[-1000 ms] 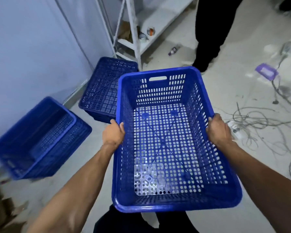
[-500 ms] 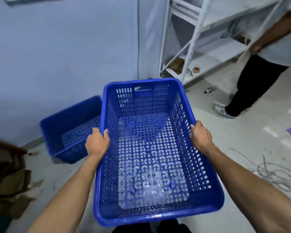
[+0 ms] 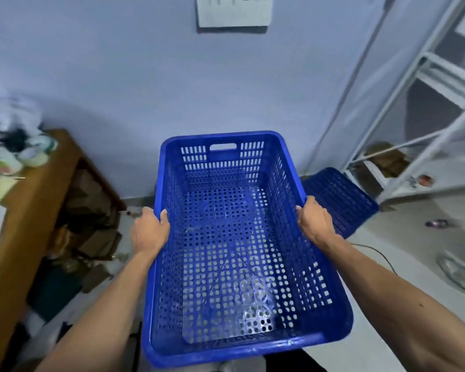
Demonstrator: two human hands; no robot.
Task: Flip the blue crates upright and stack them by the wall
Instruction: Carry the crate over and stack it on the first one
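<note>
I hold a perforated blue crate (image 3: 234, 264) upright, open side up, in front of me above the floor. My left hand (image 3: 150, 232) grips its left long rim and my right hand (image 3: 315, 220) grips its right long rim. The crate's far end, with a handle slot, points at the pale blue wall (image 3: 145, 89). A second blue crate (image 3: 341, 200) lies bottom-up on the floor by the wall, to the right behind the held one, partly hidden by it. The first crate seen earlier against the wall is out of sight, hidden behind or under the held crate.
A wooden table (image 3: 30, 205) with cups and clutter stands at the left, with boxes and debris (image 3: 91, 232) under and beside it. A white metal shelf rack (image 3: 419, 130) stands at the right. A shoe (image 3: 457, 275) of another person and a cable lie on the floor at the right.
My view has swung left toward the wall while both hands keep the crate. The upside-down crate now shows to the right; the other person has nearly left the view.
</note>
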